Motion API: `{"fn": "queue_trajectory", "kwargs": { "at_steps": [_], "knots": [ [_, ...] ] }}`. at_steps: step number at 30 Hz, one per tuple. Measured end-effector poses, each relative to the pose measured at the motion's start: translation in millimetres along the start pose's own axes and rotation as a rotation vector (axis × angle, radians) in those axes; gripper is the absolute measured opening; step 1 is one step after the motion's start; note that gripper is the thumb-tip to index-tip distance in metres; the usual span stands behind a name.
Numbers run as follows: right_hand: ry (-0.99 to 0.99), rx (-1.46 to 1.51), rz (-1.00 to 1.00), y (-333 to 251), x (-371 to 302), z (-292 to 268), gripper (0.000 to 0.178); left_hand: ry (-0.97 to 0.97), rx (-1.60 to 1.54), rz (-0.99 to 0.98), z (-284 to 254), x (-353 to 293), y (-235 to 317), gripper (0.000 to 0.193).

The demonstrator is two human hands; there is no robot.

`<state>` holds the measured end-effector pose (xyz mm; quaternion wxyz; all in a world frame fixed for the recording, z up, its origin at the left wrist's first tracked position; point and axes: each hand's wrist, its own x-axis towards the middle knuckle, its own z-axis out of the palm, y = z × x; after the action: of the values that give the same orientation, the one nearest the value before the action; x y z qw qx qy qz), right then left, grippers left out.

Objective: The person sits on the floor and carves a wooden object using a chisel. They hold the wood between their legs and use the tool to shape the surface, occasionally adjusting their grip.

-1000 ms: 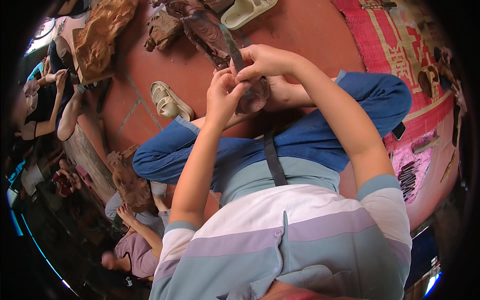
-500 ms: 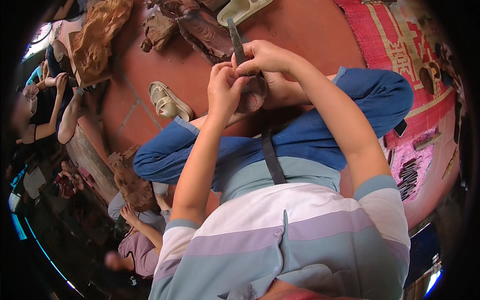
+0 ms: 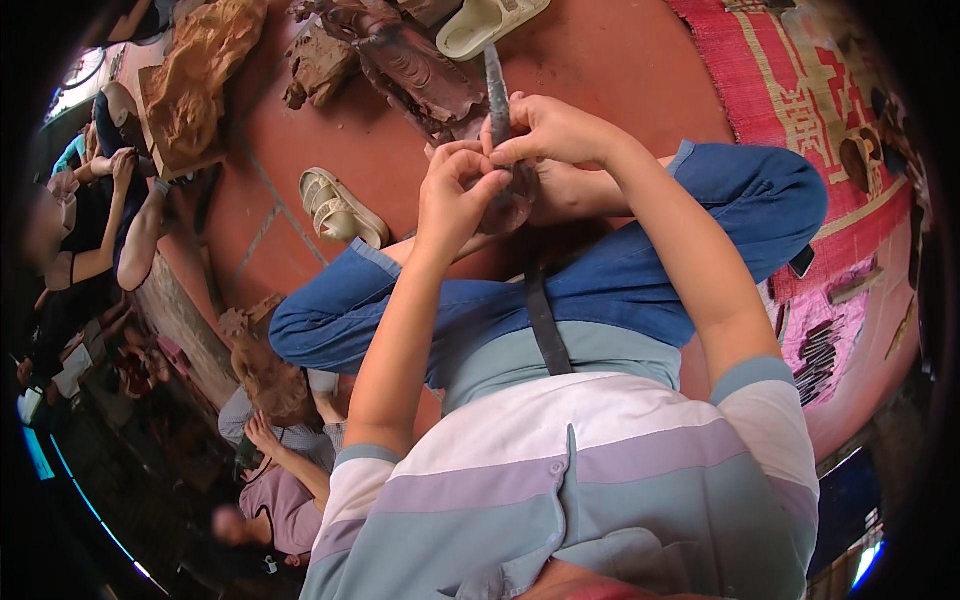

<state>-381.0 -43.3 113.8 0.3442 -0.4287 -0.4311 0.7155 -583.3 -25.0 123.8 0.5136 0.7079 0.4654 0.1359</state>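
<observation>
A narrow dark-grey strip (image 3: pixel 497 88), perhaps sandpaper, points away from me and tapers at its far end. My right hand (image 3: pixel 545 132) pinches it near its lower end with thumb and fingers. Close beside it, my left hand (image 3: pixel 458 190) is closed, thumb against fingertips; what lies between them is too small to make out. Under both hands is a reddish-brown carved wood figure (image 3: pixel 425 75), lying on the floor in front of me. Its rounded near end (image 3: pixel 508 210) shows between my feet, and my hands hide its middle.
Pale sandals (image 3: pixel 340 212) lie on the red tiled floor (image 3: pixel 600 60). A rough wood chunk (image 3: pixel 318 72) and a large light-brown carving (image 3: pixel 200 85) stand at far left. Other people sit at left, one beside another carving (image 3: pixel 265 365). A red woven mat (image 3: pixel 760 70) and several thin tools (image 3: pixel 818 352) are at right.
The grey strip has swung from leaning left to nearly upright and shifted slightly right. My right hand has moved a little right and nearer; my left hand stays beside it.
</observation>
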Motion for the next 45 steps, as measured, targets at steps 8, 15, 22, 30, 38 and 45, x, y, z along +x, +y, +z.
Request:
{"fn": "queue_trajectory", "kwargs": {
  "at_steps": [8,15,22,30,38,45],
  "knots": [
    [0.146,0.237,-0.002,29,-5,-2,0.015,0.125,0.293,0.107,14,10,13,0.018],
    [0.222,0.258,0.036,45,-22,2,0.01,0.081,0.395,0.251,17,9,21,0.017],
    [0.173,0.23,0.146,24,-33,6,0.013,0.227,0.615,0.323,30,-6,37,0.025],
    [0.554,0.615,0.124,38,-61,29,0.026,-0.353,0.169,0.295,66,-90,104,0.072],
    [0.445,0.202,0.115,43,-60,32,0.026,-0.263,0.22,0.247,85,-74,87,0.078],
    [0.403,0.289,0.041,48,-52,26,0.024,-0.291,0.351,0.134,83,-62,93,0.08]
  ]
}}
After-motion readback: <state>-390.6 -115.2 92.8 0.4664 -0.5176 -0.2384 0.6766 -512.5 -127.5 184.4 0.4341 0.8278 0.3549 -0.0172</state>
